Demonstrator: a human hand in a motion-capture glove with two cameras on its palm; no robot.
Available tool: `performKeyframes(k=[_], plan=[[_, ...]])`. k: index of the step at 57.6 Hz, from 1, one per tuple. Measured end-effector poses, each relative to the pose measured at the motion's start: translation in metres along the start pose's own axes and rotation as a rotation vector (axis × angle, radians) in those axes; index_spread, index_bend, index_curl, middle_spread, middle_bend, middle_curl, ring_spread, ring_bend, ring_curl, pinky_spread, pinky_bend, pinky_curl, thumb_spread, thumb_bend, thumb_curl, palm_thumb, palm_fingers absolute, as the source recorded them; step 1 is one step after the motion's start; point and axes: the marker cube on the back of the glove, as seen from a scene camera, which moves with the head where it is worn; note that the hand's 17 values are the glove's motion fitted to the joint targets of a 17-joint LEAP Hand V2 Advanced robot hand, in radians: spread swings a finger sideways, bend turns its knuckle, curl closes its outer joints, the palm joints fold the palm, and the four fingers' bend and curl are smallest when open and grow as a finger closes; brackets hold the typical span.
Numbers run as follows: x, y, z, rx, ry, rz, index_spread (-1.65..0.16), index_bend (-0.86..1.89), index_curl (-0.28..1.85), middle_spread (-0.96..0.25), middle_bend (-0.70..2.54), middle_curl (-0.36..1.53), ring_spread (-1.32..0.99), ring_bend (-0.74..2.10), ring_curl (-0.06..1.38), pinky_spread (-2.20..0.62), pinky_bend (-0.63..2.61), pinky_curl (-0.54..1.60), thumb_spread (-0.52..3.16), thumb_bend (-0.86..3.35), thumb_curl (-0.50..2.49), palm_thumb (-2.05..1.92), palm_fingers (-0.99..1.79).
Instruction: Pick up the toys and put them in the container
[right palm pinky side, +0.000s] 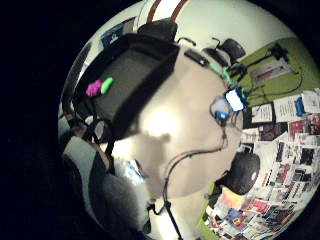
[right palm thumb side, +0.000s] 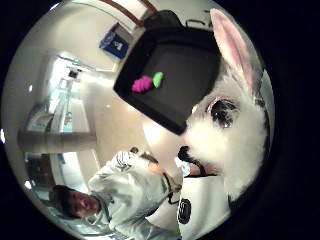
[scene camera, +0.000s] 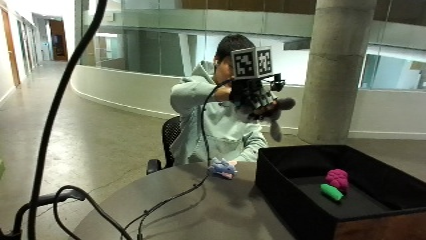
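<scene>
Below the raised hand and a little to its left, a small blue and purple toy (scene camera: 222, 168) lies on the round grey table (scene camera: 200, 210), just beside the near wall of the black container (scene camera: 286, 192) but outside it. Above the table, in front of the seated person, the gloved right hand (scene camera: 256, 97) is lifted to about shoulder height. Its fingers are curled around a plush rabbit (scene camera: 274, 111), and one long ear of the toy hangs down under the hand. From the thumb side of the palm, the rabbit (right palm thumb side: 230, 125) looks white and fluffy, with a pink ear and a dark eye, very close to the palm. To the right of the hand and lower, the container stands open on the table. On its floor a pink toy (scene camera: 337, 178) and a green toy (scene camera: 331, 192) lie touching each other.
</scene>
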Motion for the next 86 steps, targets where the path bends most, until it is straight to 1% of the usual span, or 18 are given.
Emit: performKeyframes(k=[7,13,21,24,27,28,29,30,31,32,33,39,45,54,58,70,78,86], plan=[[-0.033,-0.038,-0.014,0.104,0.002,-0.011,-0.32,0.81,0.95,-0.25,1.24,0.86,-0.35,1.33,0.64,-0.40,0.97,0.51,0.26,0.04,0.92,0.69,1.12],[-0.037,-0.085,-0.009,0.223,0.060,-0.023,-0.33,0.78,0.98,-0.25,1.23,0.86,-0.35,1.33,0.64,-0.39,0.97,0.51,0.25,0.02,0.94,0.67,1.08],[-0.071,-0.107,0.012,0.240,0.098,0.021,-0.33,0.64,1.01,-0.26,1.15,0.85,-0.35,1.29,0.63,-0.38,0.99,0.51,0.32,-0.01,0.97,0.65,0.90],[-0.073,-0.119,0.024,0.221,0.130,0.044,-0.31,0.43,0.99,-0.26,1.07,0.83,-0.34,1.29,0.62,-0.36,1.04,0.52,0.44,-0.01,0.95,0.65,0.69],[-0.075,-0.129,0.037,0.142,0.149,0.070,-0.30,0.33,0.96,-0.26,1.02,0.80,-0.34,1.27,0.61,-0.34,1.01,0.50,0.60,-0.02,0.92,0.61,0.55],[-0.074,-0.132,0.041,0.105,0.143,0.077,-0.30,0.29,0.94,-0.25,0.95,0.78,-0.33,1.20,0.59,-0.31,0.99,0.50,0.69,-0.04,0.89,0.56,0.31],[-0.073,-0.134,0.044,0.069,0.131,0.083,-0.30,0.28,0.94,-0.25,0.95,0.78,-0.33,1.21,0.61,-0.31,1.00,0.52,0.74,-0.04,0.88,0.54,0.30],[-0.071,-0.137,0.047,0.039,0.114,0.086,-0.30,0.21,0.90,-0.23,0.79,0.73,-0.31,1.10,0.58,-0.27,1.04,0.53,0.79,-0.06,0.84,0.49,-0.04],[-0.071,-0.139,0.049,0.019,0.095,0.087,-0.30,0.22,0.91,-0.22,0.74,0.72,-0.30,1.06,0.59,-0.24,1.06,0.55,0.83,-0.06,0.82,0.46,-0.14],[-0.070,-0.140,0.051,0.007,0.077,0.086,-0.31,0.18,0.88,-0.21,0.68,0.69,-0.29,1.00,0.57,-0.23,1.08,0.54,0.87,-0.06,0.80,0.43,-0.20],[-0.070,-0.141,0.052,0.004,0.061,0.084,-0.31,0.15,0.84,-0.19,0.59,0.65,-0.26,0.89,0.52,-0.19,1.07,0.51,0.90,-0.08,0.77,0.37,-0.35],[-0.070,-0.140,0.051,0.035,0.018,0.076,-0.31,0.11,0.70,-0.13,0.37,0.55,-0.20,0.62,0.39,-0.09,1.00,0.44,1.04,-0.06,0.65,0.23,-0.30],[-0.066,-0.131,0.041,0.077,0.007,0.056,-0.30,0.10,0.61,-0.09,0.26,0.50,-0.15,0.48,0.33,-0.04,0.92,0.41,1.12,-0.04,0.57,0.14,-0.25],[-0.050,-0.102,0.010,0.111,0.098,0.044,-0.29,0.10,0.51,-0.06,0.18,0.46,-0.12,0.38,0.30,-0.01,0.83,0.37,1.18,-0.02,0.49,0.11,-0.19],[-0.026,-0.091,-0.006,0.158,0.118,0.030,-0.28,0.11,0.47,-0.06,0.17,0.45,-0.11,0.35,0.29,0.00,0.79,0.36,1.20,-0.02,0.46,0.10,-0.17],[-0.008,-0.018,-0.030,0.208,0.127,-0.031,-0.28,0.12,0.40,-0.05,0.17,0.41,-0.10,0.30,0.29,0.01,0.74,0.34,1.26,-0.01,0.40,0.11,-0.12],[-0.008,0.061,0.004,0.123,0.100,-0.083,-0.27,0.13,0.37,-0.05,0.18,0.40,-0.11,0.30,0.30,0.01,0.71,0.34,1.28,-0.01,0.37,0.11,-0.08],[0.014,0.119,0.069,-0.092,0.062,-0.057,-0.26,0.12,0.34,-0.05,0.19,0.39,-0.10,0.29,0.30,0.01,0.71,0.34,1.28,-0.02,0.35,0.10,-0.08]])
